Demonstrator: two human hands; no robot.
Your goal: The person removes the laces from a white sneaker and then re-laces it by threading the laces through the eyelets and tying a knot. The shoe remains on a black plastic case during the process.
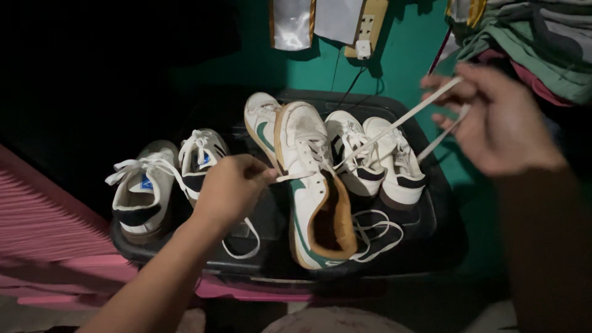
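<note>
1. Location of the work: a white sneaker with green trim (311, 185) lies on a dark plastic bin lid (431, 228), its heel toward the camera and its tan lining open to view.

2. Left hand (231, 185): fingers are closed together at the sneaker's near-side eyelets, pinching the end of a white lace (394, 123) against the upper.

3. Right hand (493, 117): raised well above and to the right of the sneaker, fingers pinched on the far end of the same lace, which runs taut in a straight line from the eyelets up to the hand. A second strand hangs just beside it; whether it is the same lace doubled, I cannot tell.

4. Progress, judged from the present lie of things: the lace is through the lower eyelets only. The upper eyelets near the collar look unthreaded and no knot is tied, so most of the lacing appears left to do.

5. Condition of the sneaker: white upper, scuffed and yellowed at the sole edge; tongue pushed forward.

6. Surroundings: its green-trimmed mate (262, 123) lies touching it behind. A dark-trimmed pair (376, 157) stands just to the right, and a blue-marked pair (163, 179) to the left, both laced. A loose lace (373, 231) lies coiled on the lid beside the heel.
</note>
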